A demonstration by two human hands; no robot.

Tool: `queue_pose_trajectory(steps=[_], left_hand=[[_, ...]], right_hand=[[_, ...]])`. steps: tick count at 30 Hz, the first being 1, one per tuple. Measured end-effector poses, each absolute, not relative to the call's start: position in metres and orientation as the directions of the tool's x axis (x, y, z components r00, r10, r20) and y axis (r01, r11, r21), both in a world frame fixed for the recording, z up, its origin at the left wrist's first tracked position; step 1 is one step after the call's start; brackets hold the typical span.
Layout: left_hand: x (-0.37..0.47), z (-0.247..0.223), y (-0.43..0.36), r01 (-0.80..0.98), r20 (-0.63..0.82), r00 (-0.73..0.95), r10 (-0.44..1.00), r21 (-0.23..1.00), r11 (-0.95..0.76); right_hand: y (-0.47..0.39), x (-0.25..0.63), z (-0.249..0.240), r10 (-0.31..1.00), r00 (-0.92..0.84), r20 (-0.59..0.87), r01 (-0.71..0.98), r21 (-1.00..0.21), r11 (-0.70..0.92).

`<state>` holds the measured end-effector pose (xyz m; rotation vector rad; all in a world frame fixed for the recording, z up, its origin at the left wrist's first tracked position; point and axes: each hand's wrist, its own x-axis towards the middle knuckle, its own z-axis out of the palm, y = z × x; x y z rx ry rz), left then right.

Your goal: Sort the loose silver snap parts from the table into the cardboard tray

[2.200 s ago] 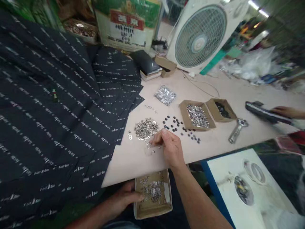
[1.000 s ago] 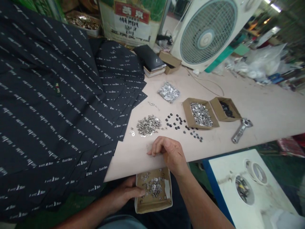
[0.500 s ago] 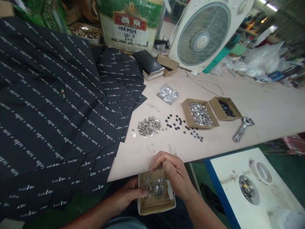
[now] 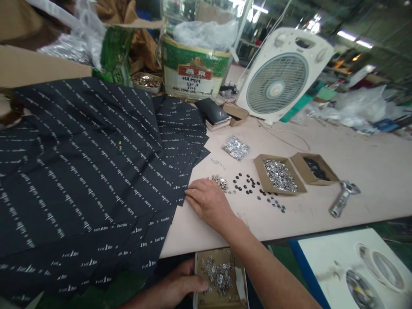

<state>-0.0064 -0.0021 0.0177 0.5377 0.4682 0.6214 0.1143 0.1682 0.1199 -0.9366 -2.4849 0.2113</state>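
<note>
Tube lights (image 4: 346, 36) glow (slightly blurred) above green floor (image 4: 396, 235).

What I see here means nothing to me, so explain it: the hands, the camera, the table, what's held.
There is no machine: these are a person's bare hands, seen by one camera worn on the head, looking forward and down. The left hand grips a shallow box of small metal pieces, thumb over its rim. The right hand reaches to the edge of the black printed cloth; whether it pinches anything is hidden. On the table are a metal pile, black discs, a clear bag, cardboard trays, a metal tool and a fan.
</note>
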Motion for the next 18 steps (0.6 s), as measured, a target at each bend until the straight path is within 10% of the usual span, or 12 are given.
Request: queue_pose_trajectory(steps=[18], left_hand=[[-0.002,0.008,-0.004,-0.375,-0.275,0.726,0.631,0.61,0.698]], right_hand=[[0.075,0.202,0.102,0.768,-0.492,0.411,0.686,-0.36,0.632]])
